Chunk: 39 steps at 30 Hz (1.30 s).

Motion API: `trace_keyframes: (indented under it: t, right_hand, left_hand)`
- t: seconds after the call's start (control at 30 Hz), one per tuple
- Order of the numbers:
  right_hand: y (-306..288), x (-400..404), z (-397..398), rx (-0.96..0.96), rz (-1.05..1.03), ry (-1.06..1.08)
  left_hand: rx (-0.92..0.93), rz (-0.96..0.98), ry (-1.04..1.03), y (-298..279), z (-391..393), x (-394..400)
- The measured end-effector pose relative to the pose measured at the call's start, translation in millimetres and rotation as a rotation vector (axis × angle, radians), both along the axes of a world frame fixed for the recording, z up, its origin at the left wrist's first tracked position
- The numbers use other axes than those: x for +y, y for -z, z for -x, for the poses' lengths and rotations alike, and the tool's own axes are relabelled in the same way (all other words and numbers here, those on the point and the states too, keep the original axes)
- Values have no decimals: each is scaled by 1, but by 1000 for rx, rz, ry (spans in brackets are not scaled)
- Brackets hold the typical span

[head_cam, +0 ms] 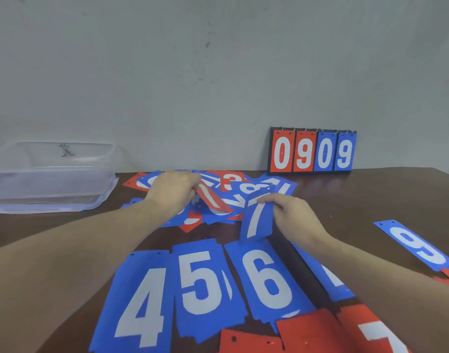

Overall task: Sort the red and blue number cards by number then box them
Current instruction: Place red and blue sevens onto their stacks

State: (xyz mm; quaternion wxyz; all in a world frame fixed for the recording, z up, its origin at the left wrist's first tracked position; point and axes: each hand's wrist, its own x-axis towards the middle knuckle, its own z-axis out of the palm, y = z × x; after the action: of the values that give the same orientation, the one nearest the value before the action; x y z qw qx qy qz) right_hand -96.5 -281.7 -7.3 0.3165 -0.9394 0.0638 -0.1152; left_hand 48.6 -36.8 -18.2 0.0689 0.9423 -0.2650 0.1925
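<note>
Head view: right hand point(293, 215) pinches blue 7 card point(257, 221) upright, its pile point(327, 278) just below-right; left hand point(173, 193) grips red card point(211, 197).

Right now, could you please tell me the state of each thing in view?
Left hand: gripping a red card over the pile.
Right hand: pinching a blue 7 card, lifted.
Plastic box: open, seems empty.
Scoreboard: upright, reads 0909.
Blue 4, 5, 6: flat, face up.
</note>
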Motion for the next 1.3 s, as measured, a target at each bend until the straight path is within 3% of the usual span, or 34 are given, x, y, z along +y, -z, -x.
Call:
trace_keyframes:
  t: [0.13,0.27,0.43,0.57,0.77,1.03,1.3]
  right_hand:
    - [-6,4,12,44,-154,27]
    - [-9,6,30,42,-266,45]
    - [-12,2,61,39,-400,34]
    - [-21,-4,92,-14,-572,4]
    - [-34,-11,140,-66,-612,-19]
    - [-32,-21,183,-49,-684,-19]
    - [-25,-37,211,-54,-626,-22]
  left_hand:
    - [1,16,-17,0,21,4]
    - [93,-118,-121,-10,36,7]
    - [47,-112,-157,-34,64,14]
    - [28,202,-114,-39,96,14]
    - [263,630,-19,-44,156,2]
    - [498,979,14,-42,226,-9]
    - [560,1189,41,-36,266,-21]
